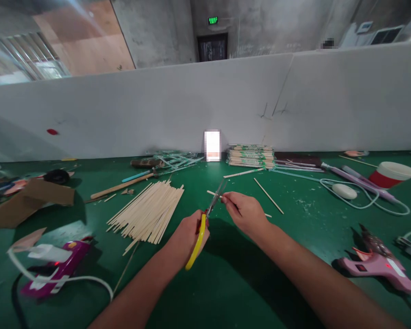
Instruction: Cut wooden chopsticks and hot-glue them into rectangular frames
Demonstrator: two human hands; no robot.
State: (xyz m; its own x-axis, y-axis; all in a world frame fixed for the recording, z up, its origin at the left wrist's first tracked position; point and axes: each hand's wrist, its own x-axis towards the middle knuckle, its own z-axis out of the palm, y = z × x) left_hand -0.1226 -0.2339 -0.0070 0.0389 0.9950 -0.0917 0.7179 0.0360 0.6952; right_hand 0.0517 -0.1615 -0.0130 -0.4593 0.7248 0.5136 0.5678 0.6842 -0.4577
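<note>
Yellow-handled scissors [199, 242] are in my left hand [188, 233], its fingers wrapped round the handles and the blades pointing away from me. A thin wooden stick [212, 193] is pinched in my right hand [244, 211], with its end lying across the scissor blades. Whether the blades have cut into it I cannot tell. Left of my hands lies a fanned pile of pale wooden sticks [150, 210]. One loose stick [268, 195] lies beyond my right hand, and another stick [243, 173] is farther back.
Wrapped chopstick bundles [251, 156] lie by the white partition [157, 109], beside a bright blurred screen [212, 145]. A pink glue gun [380, 267] is at right, near a red-and-white cup [393, 174]. A purple power strip [58, 269] and cardboard [30, 201] are at left.
</note>
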